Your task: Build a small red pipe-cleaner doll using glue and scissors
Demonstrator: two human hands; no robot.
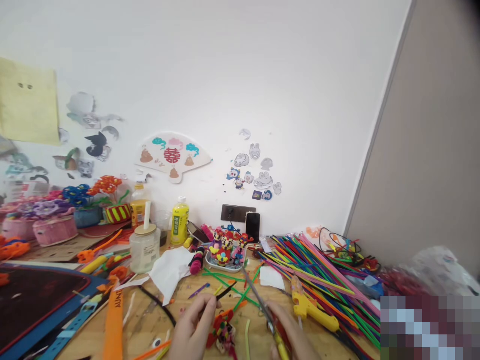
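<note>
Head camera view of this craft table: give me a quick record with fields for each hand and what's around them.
Left hand: pinches a black strip
Right hand: holds scissors with yellow handles
Between hands: red pipe-cleaner craft piece
Right of hands: yellow hot glue gun, heap of coloured pipe cleaners
Ahead: tray of pipe-cleaner figures
Surface: wooden table

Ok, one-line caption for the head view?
Right hand holds yellow-handled scissors as left hand pinches a black pipe cleaner, beside a yellow glue gun.
</note>
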